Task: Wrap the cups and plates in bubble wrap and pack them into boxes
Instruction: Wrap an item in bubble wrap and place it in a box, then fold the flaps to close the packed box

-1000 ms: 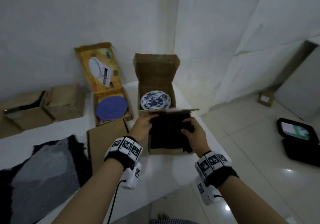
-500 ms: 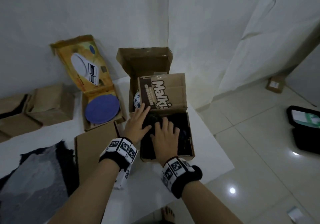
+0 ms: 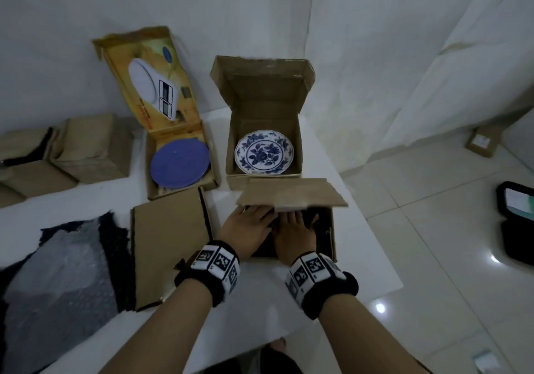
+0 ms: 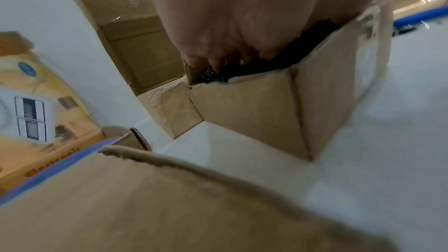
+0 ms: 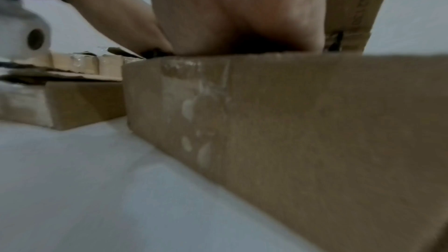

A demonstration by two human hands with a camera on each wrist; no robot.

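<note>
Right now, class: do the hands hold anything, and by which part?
Nothing is gripped: both hands lie flat on the black wrap inside the box.

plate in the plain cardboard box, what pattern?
Blue floral on white, on the plate; clearest in the head view.

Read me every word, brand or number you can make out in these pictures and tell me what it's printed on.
"Electronic", only partly legible: orange print on the yellow scale box, left wrist view.
Square black-and-white marker codes, no words: both wristbands.
Blue round badge on the yellow box lid: too blurred to read.
Nothing else is readable.
</note>
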